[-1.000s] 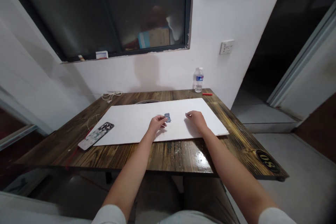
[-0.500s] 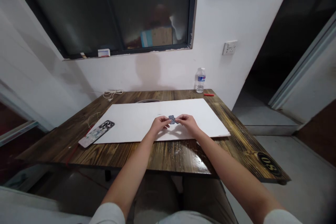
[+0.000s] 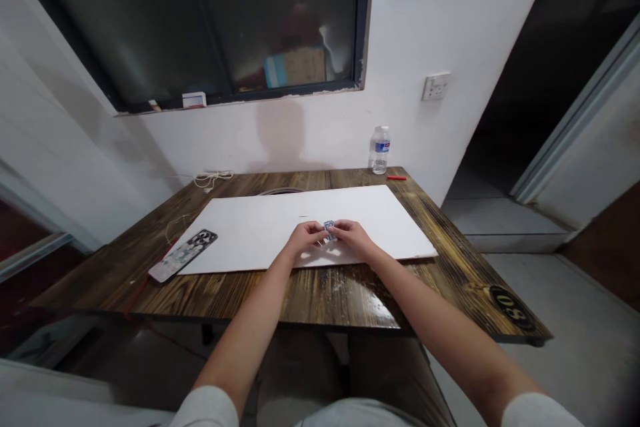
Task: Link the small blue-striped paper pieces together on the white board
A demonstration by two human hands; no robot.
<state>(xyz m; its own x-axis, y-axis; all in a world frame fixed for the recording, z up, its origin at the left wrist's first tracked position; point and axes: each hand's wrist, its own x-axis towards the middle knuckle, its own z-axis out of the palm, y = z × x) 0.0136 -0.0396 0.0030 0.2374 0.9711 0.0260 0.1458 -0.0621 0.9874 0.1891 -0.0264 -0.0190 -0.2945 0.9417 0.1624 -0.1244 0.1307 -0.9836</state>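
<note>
Between my two hands is a small blue-grey patterned piece (image 3: 329,225), too small to name its kind. My left hand (image 3: 306,238) pinches its left side between thumb and fingers. From the other side, my right hand (image 3: 351,235) grips it the same way, so the fingertips hide part of it. Both hands are just above the near edge of a white board (image 3: 260,233), and their shadows fall on it.
The board lies on a dark wooden table (image 3: 320,300). A phone in a patterned case (image 3: 183,255) overlaps the board's left edge. Toward the wall are a white cable (image 3: 213,179), a plastic bottle (image 3: 381,150) and a red pen-like stick (image 3: 397,178).
The small piece has turned and shows a lighter blue-and-white face. My fingers have come closer together around it. The camera view has shifted slightly.
</note>
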